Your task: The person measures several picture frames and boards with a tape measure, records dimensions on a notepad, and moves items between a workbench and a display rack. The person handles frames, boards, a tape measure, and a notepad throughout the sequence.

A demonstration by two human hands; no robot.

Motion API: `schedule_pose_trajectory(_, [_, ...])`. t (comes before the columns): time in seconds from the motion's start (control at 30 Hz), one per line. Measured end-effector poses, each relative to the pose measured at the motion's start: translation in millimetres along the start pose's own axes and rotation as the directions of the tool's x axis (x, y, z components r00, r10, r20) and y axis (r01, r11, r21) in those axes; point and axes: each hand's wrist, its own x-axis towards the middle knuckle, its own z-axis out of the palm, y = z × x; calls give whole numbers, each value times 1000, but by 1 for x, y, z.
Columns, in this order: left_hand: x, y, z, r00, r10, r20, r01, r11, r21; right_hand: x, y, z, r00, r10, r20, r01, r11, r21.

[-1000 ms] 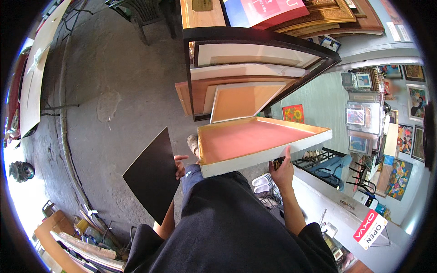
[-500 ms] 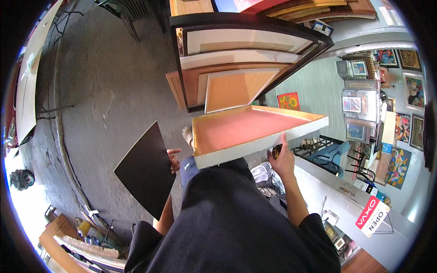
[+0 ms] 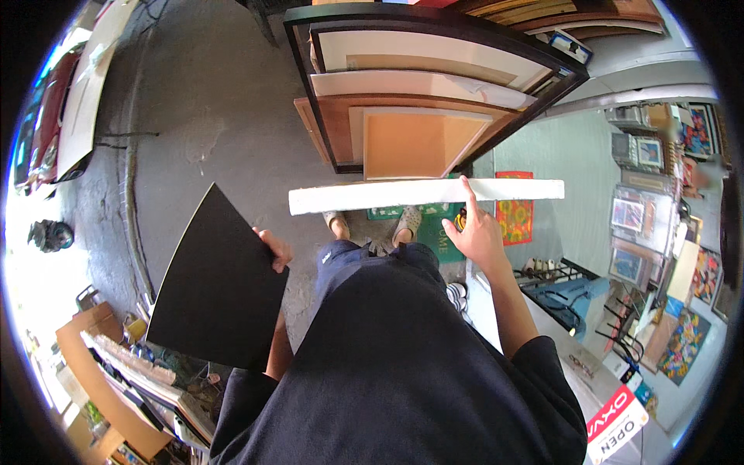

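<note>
Head view: white panel (image 3: pixel 372 198) runs crosswise (left fingers (image 3: pixel 274 245) clamp board (image 3: pixel 221 287); right fingers (image 3: pixel 470 203) unclear).

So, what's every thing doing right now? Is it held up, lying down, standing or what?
Black board: held up, tilted, in the left hand.
White panel: side-on, flat face hidden.
Right hand: one finger straight, over the white panel's side.
Small yellow-and-black thing: by the right palm, mostly hidden.
Big black frame: propped up.
Clogs: worn on feet.
Green mat: flat on the floor, partly hidden.
</note>
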Motion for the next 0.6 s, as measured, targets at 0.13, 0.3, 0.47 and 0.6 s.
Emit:
schedule_pose_trajectory(0.13, [8, -44, 67, 973, 63, -222, -22, 982, 185, 19, 24, -8, 986, -158, -47, 159, 987, 26])
schedule_pose_trajectory(0.3, [15, -97, 109, 978, -61, -201, 146, 885, 443, 22, 34, -14, 991, -119, 67, 120, 993, -3])
schedule_pose_trajectory(0.47, [24, -120, 134, 976, -161, -150, 210, 881, 423, 6, 45, -16, 976, -215, 38, 211, 975, 74])
schedule_pose_trajectory(0.6, [24, -124, 136, 972, -200, -126, 234, 881, 411, -17, 29, -34, 989, -125, 74, 94, 940, 329])
